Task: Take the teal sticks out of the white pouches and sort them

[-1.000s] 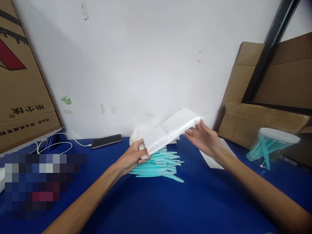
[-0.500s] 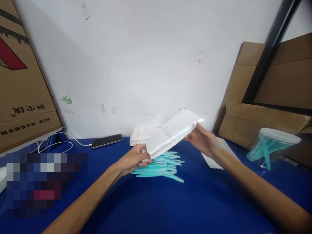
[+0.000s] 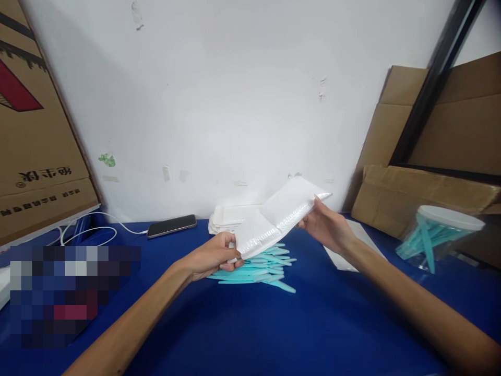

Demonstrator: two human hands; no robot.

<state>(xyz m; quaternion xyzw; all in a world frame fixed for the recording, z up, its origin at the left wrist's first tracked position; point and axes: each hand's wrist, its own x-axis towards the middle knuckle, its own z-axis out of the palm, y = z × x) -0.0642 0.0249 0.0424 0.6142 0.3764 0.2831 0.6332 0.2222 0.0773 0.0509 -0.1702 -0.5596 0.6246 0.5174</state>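
A white bubble mailer (image 3: 279, 216) is stretched between my two hands, tilted with its right end higher. My left hand (image 3: 217, 256) pinches its lower left end, thumb on top. At the upper right end, my right hand (image 3: 326, 222) grips the near edge with the thumb on top; some of its fingers are hidden behind the mailer. Beneath lies a pile of turquoise plastic sticks with narrow tips (image 3: 262, 271), partly covered by my left hand and the mailer. Behind them rests a stack of white mailers (image 3: 227, 216).
On the blue table (image 3: 274, 334), a phone (image 3: 172, 226) with a white cable lies at back left. Another white mailer (image 3: 362, 243) is under my right forearm. A clear tub (image 3: 434, 237) with turquoise sticks stands at right. Cardboard boxes (image 3: 422, 201) flank both sides; a wall is behind.
The mailer has turned slightly, showing more of its upper face, and bends a little more in the middle. Both hands keep their grip and have hardly moved.
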